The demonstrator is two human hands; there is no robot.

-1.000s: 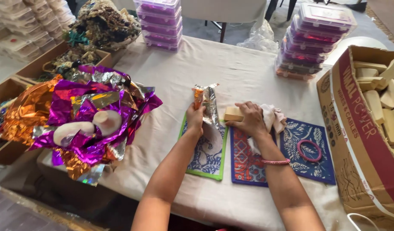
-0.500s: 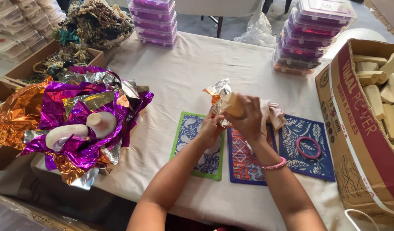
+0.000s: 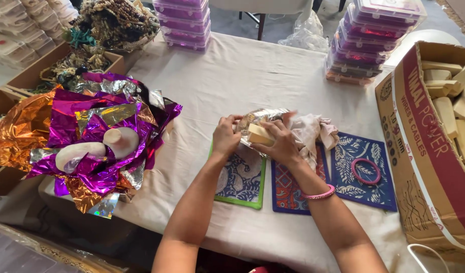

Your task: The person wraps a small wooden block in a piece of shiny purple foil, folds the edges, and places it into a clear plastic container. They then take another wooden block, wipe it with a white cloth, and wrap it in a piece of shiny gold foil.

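Both hands had dropped from mid-air toward the tabletop (image 3: 252, 71); left hand (image 3: 225, 135) pinched foil (image 3: 258, 119); right hand (image 3: 280, 144) clamped block (image 3: 259, 135) over green mat (image 3: 241, 177); foil, thin, risked tearing if tugged.

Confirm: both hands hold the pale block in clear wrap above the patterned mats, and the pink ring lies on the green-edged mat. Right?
Not quite. In the head view the pink ring lies on the blue leaf-patterned mat at the far right, not the green-edged mat. The rest stands: left hand and right hand hold the pale block in clear wrap.
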